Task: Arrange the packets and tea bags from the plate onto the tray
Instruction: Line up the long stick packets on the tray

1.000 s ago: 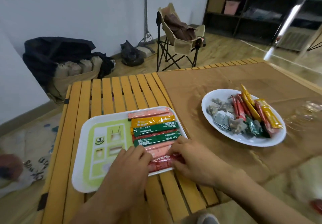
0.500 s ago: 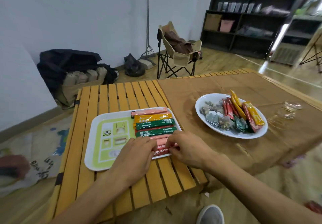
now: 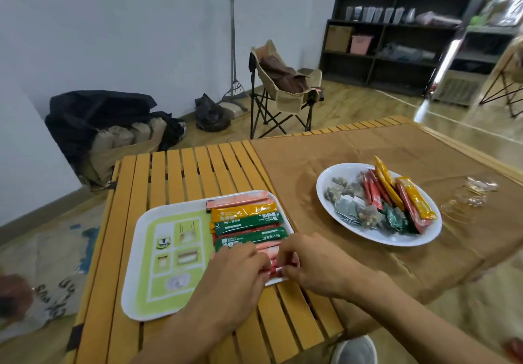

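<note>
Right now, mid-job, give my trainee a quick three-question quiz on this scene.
1. True or false: the white plate holds no tea bags.
2. The orange packet on the tray lies: A) nearer the person than the green packets; B) farther away.
3. What do the left hand and right hand touch?

Key: 1 false. 2 B. 3 The red packet at the tray's near edge.

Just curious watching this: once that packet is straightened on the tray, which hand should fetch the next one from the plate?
Probably the right hand. The plate lies on that side; the left hand would have to cross over the tray.
</note>
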Demonstrator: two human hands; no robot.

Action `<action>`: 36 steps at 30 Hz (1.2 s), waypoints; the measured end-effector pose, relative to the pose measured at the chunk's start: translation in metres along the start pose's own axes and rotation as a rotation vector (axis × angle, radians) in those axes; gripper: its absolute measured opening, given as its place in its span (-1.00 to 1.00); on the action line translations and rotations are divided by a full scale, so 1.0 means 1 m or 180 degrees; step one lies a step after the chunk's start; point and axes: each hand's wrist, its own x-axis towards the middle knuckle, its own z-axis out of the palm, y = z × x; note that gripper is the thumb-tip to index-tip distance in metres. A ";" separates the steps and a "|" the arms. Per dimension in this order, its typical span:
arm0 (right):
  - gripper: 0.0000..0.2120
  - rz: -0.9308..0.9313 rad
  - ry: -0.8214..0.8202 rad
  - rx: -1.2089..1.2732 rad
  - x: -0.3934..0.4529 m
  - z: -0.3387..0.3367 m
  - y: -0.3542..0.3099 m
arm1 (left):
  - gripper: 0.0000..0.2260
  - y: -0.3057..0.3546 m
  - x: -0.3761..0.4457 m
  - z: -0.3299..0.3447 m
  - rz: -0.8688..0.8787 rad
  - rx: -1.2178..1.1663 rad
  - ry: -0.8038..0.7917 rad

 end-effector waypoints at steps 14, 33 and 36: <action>-0.71 0.2036 0.2038 -0.0115 0.009 -0.054 0.115 | -0.79 0.011 0.011 0.008 0.0199 -0.0099 -0.0117; -0.78 0.2947 0.1755 0.0791 0.014 -0.062 0.158 | -0.79 -0.002 0.018 0.004 -0.0213 -0.0147 -0.0256; -0.78 0.2976 0.1640 0.0879 0.016 -0.063 0.160 | -0.79 -0.001 0.018 0.003 -0.0183 -0.0114 -0.0235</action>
